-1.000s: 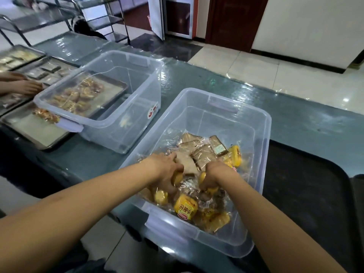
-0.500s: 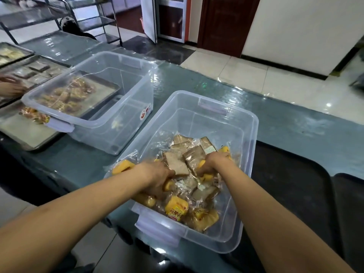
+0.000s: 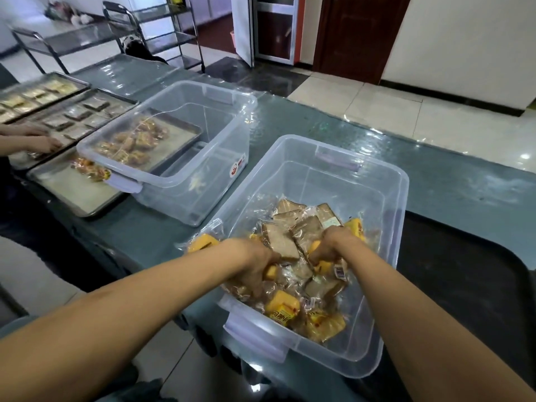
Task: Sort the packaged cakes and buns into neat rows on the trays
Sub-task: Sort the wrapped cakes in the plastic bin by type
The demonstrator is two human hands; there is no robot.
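Observation:
A clear plastic bin (image 3: 385, 216) in front of me holds several wrapped brown cake slices (image 3: 281, 242) and yellow bun packets (image 3: 282, 307). Both my hands are down inside it. My left hand (image 3: 255, 264) grips a yellow bun packet (image 3: 271, 272) at the bin's left side, and another yellow packet (image 3: 203, 242) sticks out over the rim by that wrist. My right hand (image 3: 330, 246) grips a yellow bun packet (image 3: 322, 265) near the middle of the pile. The fingertips of both hands are hidden among the wrappers.
A second clear bin (image 3: 185, 187) stands to the left over a metal tray (image 3: 72, 190) of orange packets. Further left are trays (image 3: 84, 111) with rows of cakes, and another person's hands (image 3: 43, 143) on them. A dark tray (image 3: 464, 271) lies to the right.
The view has shifted slightly. Both hands stay in the bin holding yellow packets; a yellow packet came up over the bin's left rim by my left wrist.

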